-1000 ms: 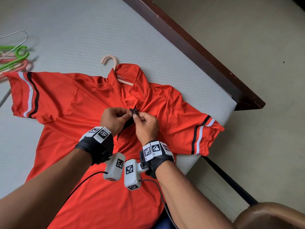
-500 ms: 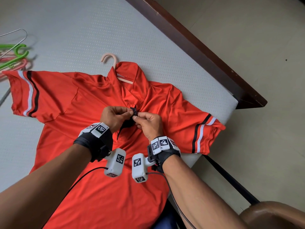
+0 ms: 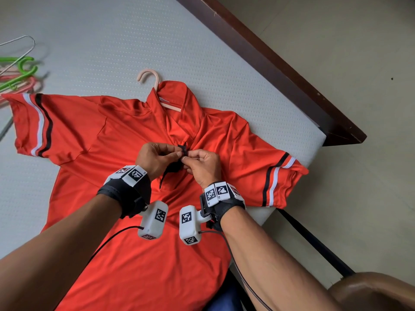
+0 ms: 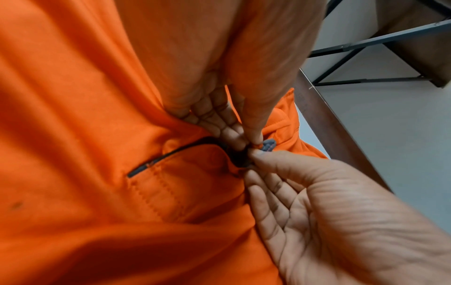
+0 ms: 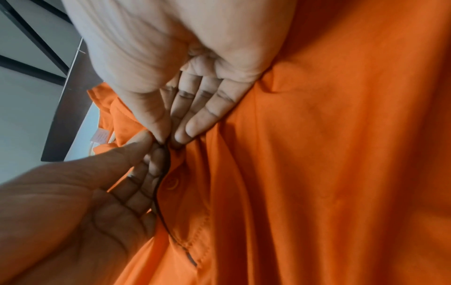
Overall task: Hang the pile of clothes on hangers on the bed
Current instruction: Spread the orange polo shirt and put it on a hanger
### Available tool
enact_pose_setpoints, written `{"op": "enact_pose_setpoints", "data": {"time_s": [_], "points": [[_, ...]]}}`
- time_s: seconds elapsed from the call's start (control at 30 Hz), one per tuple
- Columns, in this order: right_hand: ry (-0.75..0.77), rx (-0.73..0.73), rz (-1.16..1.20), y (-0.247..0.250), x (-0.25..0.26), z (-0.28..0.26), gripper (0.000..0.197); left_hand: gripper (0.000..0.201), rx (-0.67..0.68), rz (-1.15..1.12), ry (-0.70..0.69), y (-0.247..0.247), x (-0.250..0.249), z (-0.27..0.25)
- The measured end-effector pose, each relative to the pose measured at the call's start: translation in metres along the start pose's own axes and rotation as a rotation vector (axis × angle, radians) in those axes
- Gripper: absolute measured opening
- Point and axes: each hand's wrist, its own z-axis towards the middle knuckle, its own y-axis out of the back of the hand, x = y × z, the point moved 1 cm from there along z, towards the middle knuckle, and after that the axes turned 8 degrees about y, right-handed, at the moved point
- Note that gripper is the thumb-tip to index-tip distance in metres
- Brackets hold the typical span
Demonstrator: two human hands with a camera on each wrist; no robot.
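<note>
Far to the left of the left hand (image 3: 157,159), a bunch of loose hangers (image 3: 16,72), green, pink and wire, lies on the mattress (image 3: 94,41) near the shirt's striped sleeve (image 3: 38,124). The orange shirt (image 3: 125,254) is spread flat on the mattress under both hands, with a pink hanger (image 3: 146,77) inside it, the hook sticking out past the collar, beyond the fingers.

The left hand sits at the shirt's chest opening, its thumb and fingertips pinched on the black-edged placket (image 4: 171,154), the other fingers curled in toward the palm. The wrist view shows an orange button (image 5: 172,182) just below that pinch.

Directly beside it, touching at the fingertips, the right hand (image 3: 202,167) pinches the opposite edge of the same placket between thumb and forefinger, its remaining fingers loosely bent. A small dark tab of fabric (image 4: 268,145) pokes up between the two thumbs.

To the right of the right hand the other striped sleeve (image 3: 280,178) hangs over the mattress corner. Beyond it runs the dark wooden bed frame (image 3: 292,81), then the pale floor (image 3: 359,198).
</note>
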Motion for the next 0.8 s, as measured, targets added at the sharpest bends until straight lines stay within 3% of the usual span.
{"op": "enact_pose_setpoints", "data": {"time_s": [0.8], "points": [[-0.075, 0.091, 0.111, 0.013, 0.003, -0.002, 0.017, 0.018, -0.066, 0.032, 0.007, -0.001, 0.011, 0.013]]}}
